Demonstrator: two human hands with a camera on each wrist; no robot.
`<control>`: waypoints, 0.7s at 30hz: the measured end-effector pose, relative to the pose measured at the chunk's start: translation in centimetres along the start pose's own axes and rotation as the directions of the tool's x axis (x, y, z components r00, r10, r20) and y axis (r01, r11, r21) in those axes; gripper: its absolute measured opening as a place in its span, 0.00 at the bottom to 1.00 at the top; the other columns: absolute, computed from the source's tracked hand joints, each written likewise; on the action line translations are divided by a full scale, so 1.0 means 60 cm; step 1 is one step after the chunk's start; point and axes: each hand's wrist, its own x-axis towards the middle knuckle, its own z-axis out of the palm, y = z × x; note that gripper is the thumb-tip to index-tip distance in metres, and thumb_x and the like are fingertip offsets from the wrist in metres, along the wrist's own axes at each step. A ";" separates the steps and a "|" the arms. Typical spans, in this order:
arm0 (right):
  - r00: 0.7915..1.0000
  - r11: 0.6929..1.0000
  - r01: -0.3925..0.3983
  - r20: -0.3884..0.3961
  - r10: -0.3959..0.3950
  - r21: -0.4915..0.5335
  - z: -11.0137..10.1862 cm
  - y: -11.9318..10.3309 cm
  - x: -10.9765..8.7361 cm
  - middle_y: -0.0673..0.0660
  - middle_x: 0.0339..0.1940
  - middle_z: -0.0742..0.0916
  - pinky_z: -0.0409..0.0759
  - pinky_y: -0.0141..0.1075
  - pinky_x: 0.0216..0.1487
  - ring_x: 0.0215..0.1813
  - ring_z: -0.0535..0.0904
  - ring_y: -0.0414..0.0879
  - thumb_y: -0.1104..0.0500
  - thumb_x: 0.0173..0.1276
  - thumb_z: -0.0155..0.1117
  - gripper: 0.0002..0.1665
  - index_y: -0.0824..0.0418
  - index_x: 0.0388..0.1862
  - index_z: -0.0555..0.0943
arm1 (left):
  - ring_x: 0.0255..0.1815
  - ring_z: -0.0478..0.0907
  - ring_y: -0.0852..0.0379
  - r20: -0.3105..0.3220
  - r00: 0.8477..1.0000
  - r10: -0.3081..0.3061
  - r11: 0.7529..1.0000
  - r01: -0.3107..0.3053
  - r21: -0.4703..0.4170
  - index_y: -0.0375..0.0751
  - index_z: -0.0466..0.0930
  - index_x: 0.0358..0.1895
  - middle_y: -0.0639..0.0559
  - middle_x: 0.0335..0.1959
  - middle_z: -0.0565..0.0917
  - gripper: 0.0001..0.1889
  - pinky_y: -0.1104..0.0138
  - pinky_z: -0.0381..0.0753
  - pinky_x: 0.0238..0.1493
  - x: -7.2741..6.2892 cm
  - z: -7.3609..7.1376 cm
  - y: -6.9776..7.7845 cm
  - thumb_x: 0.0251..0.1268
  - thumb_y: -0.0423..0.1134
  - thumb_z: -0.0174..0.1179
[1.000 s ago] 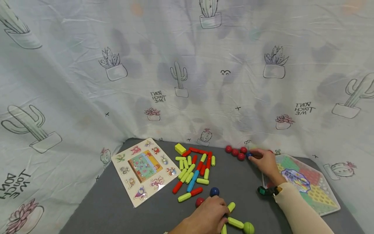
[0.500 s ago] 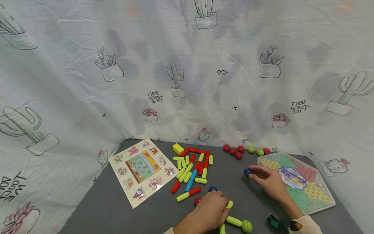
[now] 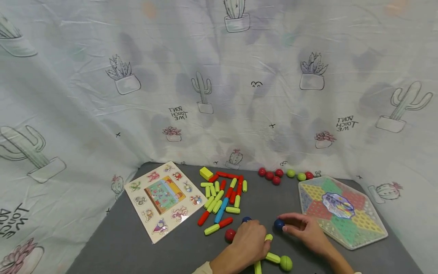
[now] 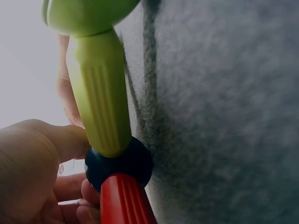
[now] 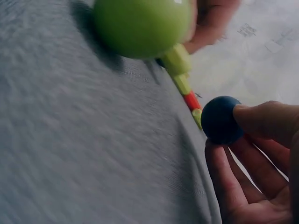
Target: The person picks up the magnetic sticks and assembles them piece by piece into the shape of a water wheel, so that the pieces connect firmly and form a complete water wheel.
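Note:
In the head view my right hand point(image 3: 308, 232) pinches a blue ball point(image 3: 278, 224) between thumb and fingertips; the right wrist view shows that blue ball point(image 5: 222, 120) smooth and round. My left hand point(image 3: 248, 243) grips a built piece near the front of the table. Close up in the left wrist view, its thumb and fingers hold a dark blue ball point(image 4: 121, 163) that joins a yellow-green rod point(image 4: 99, 93) and a red rod point(image 4: 125, 200). A green ball point(image 3: 286, 263) caps one rod. A red ball point(image 3: 230, 235) and another blue ball point(image 3: 246, 219) show beside the left hand, partly covered.
Several red, yellow-green and blue rods point(image 3: 222, 209) lie on the grey table point(image 3: 116, 251), with a yellow block point(image 3: 206, 174) behind. Left stands a wooden picture puzzle point(image 3: 150, 228); right, a hexagonal game board point(image 3: 352, 224). Red balls point(image 3: 276, 180) and green balls point(image 3: 291, 173) sit at the back.
My right hand has carried the blue ball from the row of balls at the back toward the front, close to the left hand. The left hand keeps its grip with little movement.

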 end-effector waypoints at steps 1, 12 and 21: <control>1.000 1.000 0.002 0.024 -0.002 0.006 0.002 0.000 0.001 0.56 0.58 0.93 0.90 0.32 0.53 0.57 0.90 0.36 0.69 0.78 0.69 0.19 0.73 0.65 0.84 | 0.30 0.77 0.60 -0.001 1.000 0.000 1.000 0.000 -0.009 0.52 0.81 0.21 0.59 0.24 0.78 0.22 0.65 0.82 0.40 -0.001 0.000 0.000 0.76 0.56 0.67; 0.986 0.997 -0.022 0.164 0.010 0.075 0.021 0.002 0.004 0.64 0.60 0.91 0.90 0.34 0.55 0.59 0.90 0.37 0.68 0.78 0.69 0.21 0.77 0.65 0.82 | 0.29 0.75 0.62 0.009 0.999 0.046 0.992 -0.044 -0.117 0.52 0.80 0.25 0.59 0.26 0.77 0.19 0.67 0.78 0.35 -0.017 -0.005 -0.019 0.77 0.52 0.68; 0.992 0.981 0.018 -0.118 -0.041 -0.194 0.049 -0.024 -0.019 0.63 0.53 0.93 0.91 0.34 0.50 0.52 0.92 0.38 0.64 0.73 0.76 0.18 0.66 0.59 0.88 | 0.45 0.76 0.70 0.121 0.955 0.271 0.947 -0.242 -0.213 0.55 0.91 0.51 0.63 0.48 0.82 0.07 0.73 0.80 0.50 -0.053 -0.039 -0.063 0.76 0.44 0.71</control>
